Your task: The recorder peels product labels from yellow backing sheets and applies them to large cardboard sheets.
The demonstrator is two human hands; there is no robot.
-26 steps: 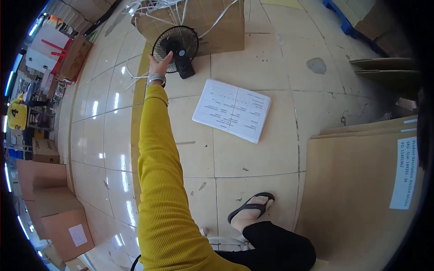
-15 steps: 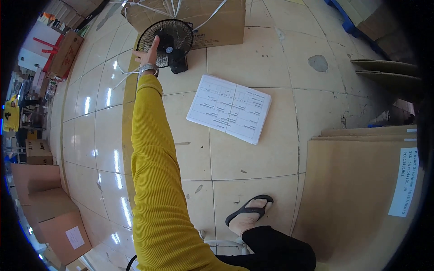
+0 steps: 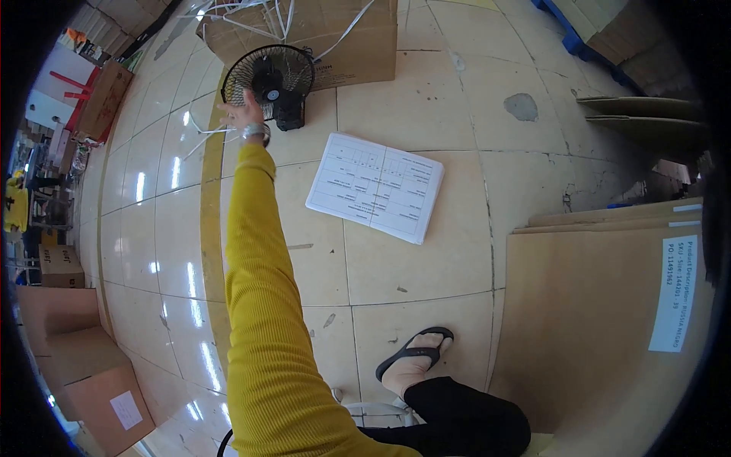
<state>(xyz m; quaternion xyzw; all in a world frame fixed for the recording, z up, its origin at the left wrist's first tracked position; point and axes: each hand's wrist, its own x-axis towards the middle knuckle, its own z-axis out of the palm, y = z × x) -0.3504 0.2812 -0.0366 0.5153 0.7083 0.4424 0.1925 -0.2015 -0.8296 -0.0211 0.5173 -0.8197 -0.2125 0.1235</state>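
My left hand (image 3: pixel 244 116), at the end of a long yellow ribbed sleeve with a bracelet or watch at the wrist, is by the lower left part of a small black fan (image 3: pixel 272 80). Its fingers are apart, and nothing shows in them. They overlap the fan's wire guard, but I cannot tell whether they touch it. The fan stands on the tiled floor, in front of a brown cardboard box (image 3: pixel 358 53). Nearer to me, a flat white stack of printed sheets (image 3: pixel 375 188) lies on the tiles. My right hand is out of view.
White straps (image 3: pixel 263 19) trail over the box. Flattened cardboard (image 3: pixel 586 305) with a white label stands at right, near my sandalled foot (image 3: pixel 415 358). A blue pallet (image 3: pixel 582 42) is at far right. Open cartons (image 3: pixel 99 388) stand at left, beyond a yellow floor line (image 3: pixel 212 228).
My left hand has drawn back slightly from the front of the fan, toward me. The whole view has shifted a little; fan and sheets keep their places on the floor.
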